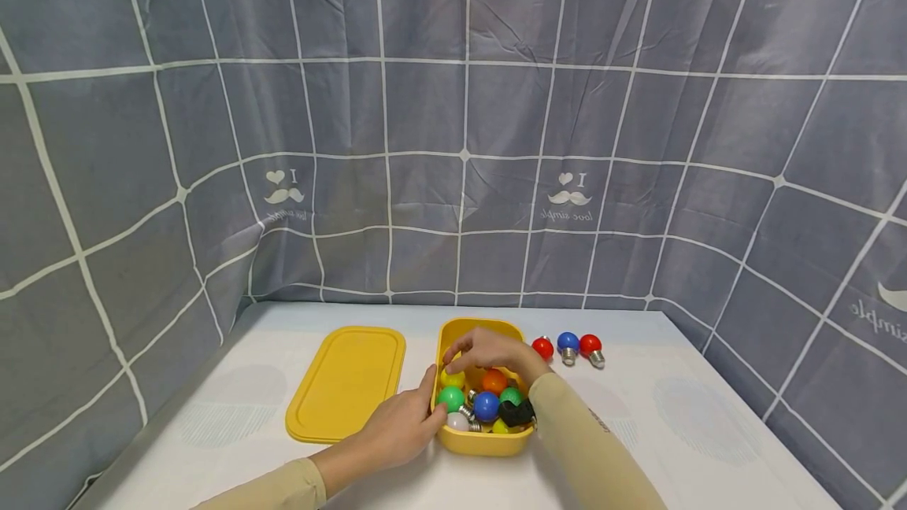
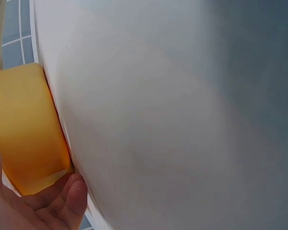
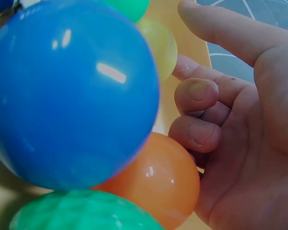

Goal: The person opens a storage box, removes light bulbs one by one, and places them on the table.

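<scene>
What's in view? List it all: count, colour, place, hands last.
Table: 1, white, foreground
Curtain: 1, grey with white lines, behind table
Box: 1, yellow, on table
Lid: 1, yellow, left of box
Yellow bulbs: 2 visible, yellow, in box
Green bulbs: 2 visible, green, in box
Orange bulb: 1, orange, in box
White bulb: 1, white, in box
Red bulbs: 2, red, right of box
Blue bulbs: 2, blue, one in box, one between red bulbs
Sleeves: 2, tan, on forearms
Black item: 1, black, by right sleeve, unclear
Left hand: 1, bare, gripping box's left side
Right hand: 1, bare, in box near yellow bulb
</scene>
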`<state>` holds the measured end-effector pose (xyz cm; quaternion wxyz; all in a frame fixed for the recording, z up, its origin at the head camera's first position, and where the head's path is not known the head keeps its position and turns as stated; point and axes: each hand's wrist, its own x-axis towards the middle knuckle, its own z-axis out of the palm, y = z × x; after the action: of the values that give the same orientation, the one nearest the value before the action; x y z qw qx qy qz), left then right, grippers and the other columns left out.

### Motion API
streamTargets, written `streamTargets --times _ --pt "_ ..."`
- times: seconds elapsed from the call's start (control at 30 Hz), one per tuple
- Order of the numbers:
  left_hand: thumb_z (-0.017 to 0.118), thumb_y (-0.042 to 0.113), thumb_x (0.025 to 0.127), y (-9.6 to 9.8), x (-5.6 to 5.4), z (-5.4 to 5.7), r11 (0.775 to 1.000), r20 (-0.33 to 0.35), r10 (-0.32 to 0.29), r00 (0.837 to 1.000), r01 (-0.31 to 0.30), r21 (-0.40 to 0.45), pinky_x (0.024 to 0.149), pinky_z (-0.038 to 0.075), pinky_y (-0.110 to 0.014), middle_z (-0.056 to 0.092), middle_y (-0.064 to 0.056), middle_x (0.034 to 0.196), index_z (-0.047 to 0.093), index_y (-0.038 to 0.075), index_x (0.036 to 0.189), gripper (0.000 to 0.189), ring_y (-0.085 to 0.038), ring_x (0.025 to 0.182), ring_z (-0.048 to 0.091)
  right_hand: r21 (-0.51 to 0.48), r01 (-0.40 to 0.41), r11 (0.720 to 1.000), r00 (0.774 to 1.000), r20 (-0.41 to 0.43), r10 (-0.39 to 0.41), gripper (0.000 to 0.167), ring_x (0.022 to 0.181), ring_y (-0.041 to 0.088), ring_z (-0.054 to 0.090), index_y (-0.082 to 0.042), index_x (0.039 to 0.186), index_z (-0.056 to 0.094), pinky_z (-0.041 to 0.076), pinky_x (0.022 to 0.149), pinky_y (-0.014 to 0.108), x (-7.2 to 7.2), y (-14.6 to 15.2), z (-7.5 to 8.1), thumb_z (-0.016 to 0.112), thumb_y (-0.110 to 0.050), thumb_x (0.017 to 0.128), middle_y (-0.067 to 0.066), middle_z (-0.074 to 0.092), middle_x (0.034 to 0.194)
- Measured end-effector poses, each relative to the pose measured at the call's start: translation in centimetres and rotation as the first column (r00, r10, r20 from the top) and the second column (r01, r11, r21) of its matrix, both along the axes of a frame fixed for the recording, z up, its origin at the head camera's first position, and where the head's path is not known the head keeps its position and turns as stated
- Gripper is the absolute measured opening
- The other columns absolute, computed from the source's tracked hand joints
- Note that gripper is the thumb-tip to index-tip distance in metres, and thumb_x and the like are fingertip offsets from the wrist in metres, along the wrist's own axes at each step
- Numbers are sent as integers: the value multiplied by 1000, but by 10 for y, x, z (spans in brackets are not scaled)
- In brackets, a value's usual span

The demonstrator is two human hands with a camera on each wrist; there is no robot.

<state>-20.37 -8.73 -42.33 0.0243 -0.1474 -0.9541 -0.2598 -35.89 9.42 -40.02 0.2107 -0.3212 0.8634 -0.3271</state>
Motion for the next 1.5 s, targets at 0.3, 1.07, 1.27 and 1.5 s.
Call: streamTargets --times 0.3,1.07,1.27,1.5 --pt "47 39 102 0 0 0 1000 22 -4 1000 4 12 62 42 -30 60 5 82 23 -2 158 73 -10 71 53 13 -2 1000 1000 0 2 29 95 17 58 -27 109 77 48 85 35 -1 -1 -4 77 -39 83 -6 70 103" --pt "46 39 102 0 -1 -1 1000 6 -2 1000 2 -5 60 41 -29 52 6 71 24 -3 158 73 -9 68 52 30 122 992 992 28 -123 37 83 19 57 -13 108 68 47 72 28 -4 6 -8 80 -37 82 3 62 97" --pt "47 38 102 1 0 0 1000 6 -5 1000 5 -6 63 43 -31 63 2 86 24 -2 157 72 -10 71 53 13 144 990 989 38 -144 32 91 20 55 -15 107 72 45 80 32 -6 11 -8 78 -37 84 1 65 104" --pt "46 39 102 0 0 1 1000 18 -5 1000 5 -1 63 42 -30 61 4 81 23 -2 158 73 -10 71 53 6 142 990 990 12 -142 31 93 19 58 -16 112 73 50 86 32 -8 13 -7 74 -34 87 0 67 107"
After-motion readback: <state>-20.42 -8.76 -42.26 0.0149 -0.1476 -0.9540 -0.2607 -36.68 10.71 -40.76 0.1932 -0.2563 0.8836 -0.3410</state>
